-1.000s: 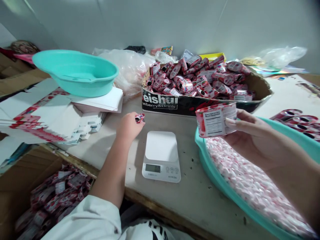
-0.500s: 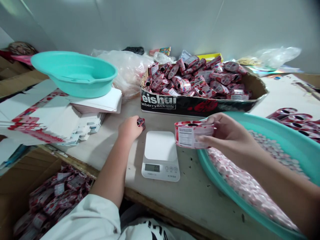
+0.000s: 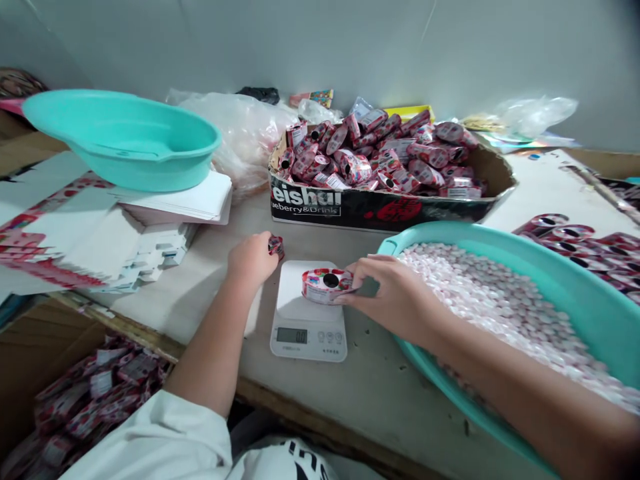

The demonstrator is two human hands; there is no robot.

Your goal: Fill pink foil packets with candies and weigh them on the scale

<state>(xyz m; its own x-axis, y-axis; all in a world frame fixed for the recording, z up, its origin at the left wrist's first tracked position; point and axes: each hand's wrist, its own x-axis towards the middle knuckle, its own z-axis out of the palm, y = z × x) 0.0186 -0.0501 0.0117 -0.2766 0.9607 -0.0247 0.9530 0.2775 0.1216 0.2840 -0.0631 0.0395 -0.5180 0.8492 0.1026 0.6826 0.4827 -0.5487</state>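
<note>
Between the thumb and fingers of my right hand (image 3: 380, 283) is a small printed oval box (image 3: 320, 287), red and white with a dark round hole on top. It is over the white plate of a digital kitchen scale (image 3: 309, 343), whose display appears to read 0.0; whether it touches the plate I cannot tell. My left hand (image 3: 253, 257) rests on the table left of the scale, closed around another printed box (image 3: 275, 247), mostly hidden by the fingers. Right of the scale stands a turquoise basin (image 3: 520, 230) of wrapped pale pink sweets (image 3: 475, 300).
A black cardboard box (image 3: 370, 210) behind the scale is heaped with printed boxes (image 3: 380, 157). At left, an empty turquoise basin (image 3: 130, 140) sits on stacked white card (image 3: 100, 233). More boxes lie in a carton (image 3: 95, 393) below the table edge and in rows (image 3: 575, 240) at right.
My right hand has moved left and brought the oval box from beside the scale to above its plate. My left hand keeps its hold. The view has shifted slightly.
</note>
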